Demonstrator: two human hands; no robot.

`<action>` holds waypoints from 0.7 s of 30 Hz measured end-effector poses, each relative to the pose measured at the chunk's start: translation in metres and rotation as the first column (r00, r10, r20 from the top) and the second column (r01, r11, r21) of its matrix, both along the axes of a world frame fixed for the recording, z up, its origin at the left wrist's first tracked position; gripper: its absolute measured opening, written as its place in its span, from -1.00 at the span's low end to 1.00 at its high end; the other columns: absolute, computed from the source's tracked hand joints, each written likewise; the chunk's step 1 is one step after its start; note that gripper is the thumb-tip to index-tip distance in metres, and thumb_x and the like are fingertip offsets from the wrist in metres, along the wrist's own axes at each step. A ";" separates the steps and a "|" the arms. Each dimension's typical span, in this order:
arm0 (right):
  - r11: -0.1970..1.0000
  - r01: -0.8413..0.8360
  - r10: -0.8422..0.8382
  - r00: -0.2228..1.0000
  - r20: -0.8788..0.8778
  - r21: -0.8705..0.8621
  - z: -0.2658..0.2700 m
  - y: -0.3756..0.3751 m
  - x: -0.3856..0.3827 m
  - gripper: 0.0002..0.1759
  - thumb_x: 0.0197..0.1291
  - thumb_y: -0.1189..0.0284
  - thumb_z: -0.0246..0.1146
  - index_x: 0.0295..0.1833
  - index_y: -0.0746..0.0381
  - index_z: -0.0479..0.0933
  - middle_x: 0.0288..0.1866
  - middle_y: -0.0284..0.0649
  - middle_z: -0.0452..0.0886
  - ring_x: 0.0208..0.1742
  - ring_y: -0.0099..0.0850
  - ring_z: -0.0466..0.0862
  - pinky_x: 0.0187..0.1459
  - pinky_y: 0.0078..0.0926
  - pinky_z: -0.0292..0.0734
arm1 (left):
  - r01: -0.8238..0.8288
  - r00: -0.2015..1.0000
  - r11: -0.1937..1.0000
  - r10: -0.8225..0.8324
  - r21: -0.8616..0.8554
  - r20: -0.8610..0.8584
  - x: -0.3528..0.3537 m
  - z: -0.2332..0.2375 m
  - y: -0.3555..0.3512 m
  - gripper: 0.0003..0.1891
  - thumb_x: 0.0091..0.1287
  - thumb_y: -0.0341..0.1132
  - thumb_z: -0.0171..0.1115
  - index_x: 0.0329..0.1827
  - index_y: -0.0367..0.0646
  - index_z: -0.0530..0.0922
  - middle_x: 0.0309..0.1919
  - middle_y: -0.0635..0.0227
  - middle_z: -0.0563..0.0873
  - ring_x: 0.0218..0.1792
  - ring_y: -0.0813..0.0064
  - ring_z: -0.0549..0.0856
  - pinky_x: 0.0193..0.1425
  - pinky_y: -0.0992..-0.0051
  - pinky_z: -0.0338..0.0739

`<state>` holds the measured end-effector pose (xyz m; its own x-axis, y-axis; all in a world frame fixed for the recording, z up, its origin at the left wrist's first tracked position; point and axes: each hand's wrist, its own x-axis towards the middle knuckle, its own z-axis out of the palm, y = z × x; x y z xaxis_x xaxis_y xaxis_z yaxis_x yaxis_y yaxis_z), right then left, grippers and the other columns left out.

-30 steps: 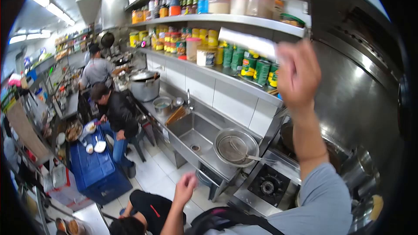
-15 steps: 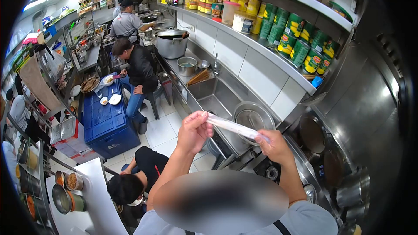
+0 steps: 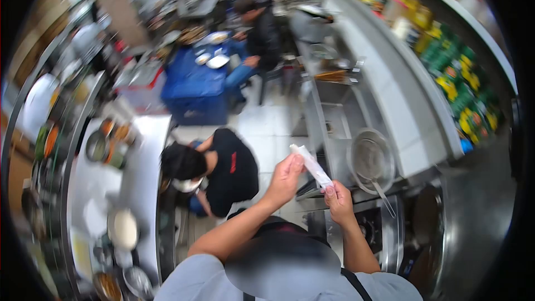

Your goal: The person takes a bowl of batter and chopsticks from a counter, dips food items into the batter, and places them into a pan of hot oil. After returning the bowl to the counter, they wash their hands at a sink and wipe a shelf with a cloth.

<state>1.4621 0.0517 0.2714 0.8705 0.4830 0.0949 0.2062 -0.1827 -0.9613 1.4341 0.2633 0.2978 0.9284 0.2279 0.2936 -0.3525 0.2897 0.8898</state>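
1. We have a slim, pale packet between our two hands.
2. Our left hand pinches its upper part; our right hand pinches the lower end.
3. We judge it light and thin-skinned, perhaps slippery; pinching near both ends suits it.

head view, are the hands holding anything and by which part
A slim, pale strip, material unclear: the left hand holds it near its upper end, the right hand by its lower end.

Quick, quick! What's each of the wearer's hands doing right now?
Left hand: closed, pinching the thin white strip near its far end.
Right hand: closed, holding its near end.
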 end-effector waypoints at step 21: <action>0.512 -0.859 0.820 0.494 -0.290 -0.017 -0.083 0.108 -0.296 -0.60 0.55 0.17 0.07 -0.19 0.25 0.62 -0.58 -0.47 0.34 -0.52 -0.65 0.32 -0.45 -0.55 0.24 | -0.837 0.523 0.481 0.843 -0.261 -0.124 -0.508 -0.069 0.049 -0.72 0.63 -0.20 0.01 0.02 -0.18 0.62 0.16 0.15 0.65 0.24 0.29 0.60 0.28 0.16 0.53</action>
